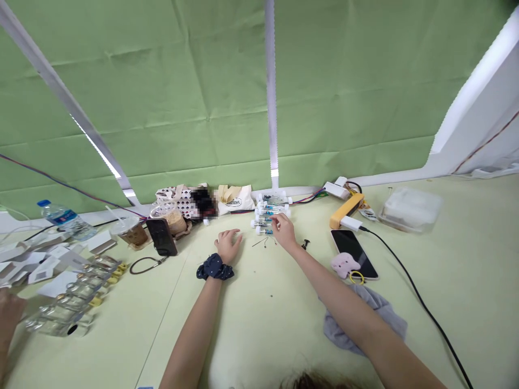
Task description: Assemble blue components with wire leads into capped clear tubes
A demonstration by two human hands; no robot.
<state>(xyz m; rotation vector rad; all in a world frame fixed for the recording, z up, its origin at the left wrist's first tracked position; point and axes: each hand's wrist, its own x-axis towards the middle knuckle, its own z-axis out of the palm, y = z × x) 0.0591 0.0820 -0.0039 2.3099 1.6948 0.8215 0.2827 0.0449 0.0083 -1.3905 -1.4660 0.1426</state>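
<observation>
Fingers of the right hand (285,232) are bent over the near right side of a row of small clear tubes with white caps and blue contents (266,212); whether they grip one cannot be told at this size. Fingers of the left hand (228,247) are extended and loosely parted, holding nothing, low over the pale green bench (251,324). Dark blue dotted fabric scrunchie (214,267) noted on the left wrist.

Head view: the tubes lie side by side near the middle of the bench's far edge, beside a white printed cloth pouch (243,200). A small black fitting (305,244) lies near the right wrist.

Toward the right edge: an orange-yellow block (347,209), a flat black-screened device (359,254), and a grey cloth (340,330) partly hidden by the right forearm. Near the far right corner sits a translucent plastic box (411,209).

Toward the left edge: an upright black smartphone (162,237), a row of clear glass bottles (77,294), and another person's hand (10,310).
</observation>
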